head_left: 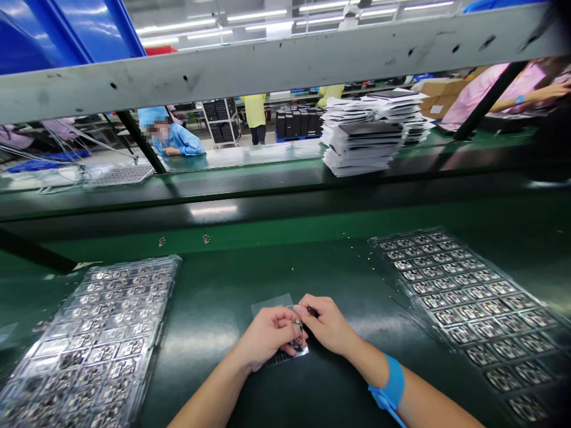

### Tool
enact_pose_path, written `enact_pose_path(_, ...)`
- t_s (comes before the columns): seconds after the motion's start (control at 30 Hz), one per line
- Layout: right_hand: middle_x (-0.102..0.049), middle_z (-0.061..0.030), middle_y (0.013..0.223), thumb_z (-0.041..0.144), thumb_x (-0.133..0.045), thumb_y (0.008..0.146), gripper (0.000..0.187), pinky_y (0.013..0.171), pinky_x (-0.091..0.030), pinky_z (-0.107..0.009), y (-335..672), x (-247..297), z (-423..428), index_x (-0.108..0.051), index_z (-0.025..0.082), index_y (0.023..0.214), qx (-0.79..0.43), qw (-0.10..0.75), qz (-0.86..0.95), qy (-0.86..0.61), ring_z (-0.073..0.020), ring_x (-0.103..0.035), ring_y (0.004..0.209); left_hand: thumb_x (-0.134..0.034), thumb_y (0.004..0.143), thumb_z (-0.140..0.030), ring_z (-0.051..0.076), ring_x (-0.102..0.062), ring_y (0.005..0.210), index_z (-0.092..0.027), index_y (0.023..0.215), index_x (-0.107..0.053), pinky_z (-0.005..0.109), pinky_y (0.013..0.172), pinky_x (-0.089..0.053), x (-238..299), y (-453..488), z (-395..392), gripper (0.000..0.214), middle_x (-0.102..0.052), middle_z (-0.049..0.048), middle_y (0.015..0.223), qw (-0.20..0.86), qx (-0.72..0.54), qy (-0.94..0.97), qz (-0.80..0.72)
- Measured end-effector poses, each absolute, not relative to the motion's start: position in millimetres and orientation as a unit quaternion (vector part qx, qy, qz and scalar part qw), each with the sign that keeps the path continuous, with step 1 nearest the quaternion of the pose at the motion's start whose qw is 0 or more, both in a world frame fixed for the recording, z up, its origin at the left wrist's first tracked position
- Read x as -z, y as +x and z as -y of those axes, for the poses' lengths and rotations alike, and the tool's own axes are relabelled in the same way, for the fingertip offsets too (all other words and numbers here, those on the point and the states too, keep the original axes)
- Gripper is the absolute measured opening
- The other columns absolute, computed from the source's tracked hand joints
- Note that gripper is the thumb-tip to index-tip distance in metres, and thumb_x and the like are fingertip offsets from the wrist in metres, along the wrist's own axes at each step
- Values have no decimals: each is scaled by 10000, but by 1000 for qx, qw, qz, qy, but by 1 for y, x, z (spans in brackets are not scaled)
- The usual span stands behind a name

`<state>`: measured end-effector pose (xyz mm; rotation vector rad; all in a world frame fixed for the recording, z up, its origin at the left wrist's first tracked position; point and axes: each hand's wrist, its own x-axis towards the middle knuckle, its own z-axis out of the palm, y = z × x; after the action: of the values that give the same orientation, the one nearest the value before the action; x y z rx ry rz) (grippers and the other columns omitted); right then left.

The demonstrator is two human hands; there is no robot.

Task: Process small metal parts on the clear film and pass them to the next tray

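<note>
While a green bench [209,339] spreads across the lower view, a grey rail [276,64] crosses above it, slanting up to the right. On the bench, a clear tray of boards, the left tray [157,333], stands well to the left of the hands, and a similar one, the right tray [439,230], lies well to the right. A blue bin [96,30] sits at the upper left, above the rail; beneath the rail, beyond the bench, rises a paper stack [363,148], and a person in blue [185,141] leans at a far table. Near the middle of the bench, the left hand [270,333] pinches a small board [297,326] between thumb and fingers, over a clear sheet [272,304] that lies partly hidden below. Just beside it, the right hand [330,327] is closed around a dark stub [313,311], its thumb tip close to the board; whether it touches the board I cannot tell. Around the right wrist goes a blue strap [395,380]. Two loose parts [206,239] rest apart on the bench's back edge, and pale flecks [373,269] dot the surface near the right tray.
</note>
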<state>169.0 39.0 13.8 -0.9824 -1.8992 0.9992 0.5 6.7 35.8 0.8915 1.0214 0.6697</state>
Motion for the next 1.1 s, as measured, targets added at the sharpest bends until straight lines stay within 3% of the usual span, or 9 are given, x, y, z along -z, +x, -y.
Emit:
enact_pose_path(0.4, -477, 42, 542, 265, -481, 903, 304, 529, -320, -219, 164, -7, -36, -525, 172, 617, -380, 360, 759, -387, -107, -449, 523, -727, 700, -376, 126, -600, 515, -112, 751, -562, 168, 389, -445, -26, 6, -4, 315, -661, 71, 664, 706, -334, 406, -474)
enact_pose_path(0.63, -506, 34, 581, 298, -482, 913, 300, 566, -341, -228, 164, -8, -36, -536, 175, 645, -378, 360, 750, -406, -119, -479, 564, -665, 734, -396, 91, -540, 481, -117, 706, -568, 166, 396, -423, -28, 4, -6, 297, -638, 53, 645, 666, -324, 462, -487)
enact_pose_path(0.9, -485, 12, 680, 364, -379, 962, 325, 614, -388, -241, 167, -12, -41, -452, 193, 696, -375, 425, 702, -432, -143, -486, 641, -609, 754, -411, 118, -578, 509, -136, 764, -560, 172, 393, -383, -23, -15, -24, 279, -641, 47, 669, 592, -355, 468, -552)
enact_pose_path(1.1, -429, 28, 572, 480, -359, 962, 425, 534, -367, -256, 171, -18, -35, -420, 204, 645, -350, 395, 683, -505, -144, -458, 539, -579, 782, -391, 123, -620, 577, -159, 766, -516, 196, 512, -434, -25, -20, -30, 241, -639, 30, 685, 592, -371, 444, -561)
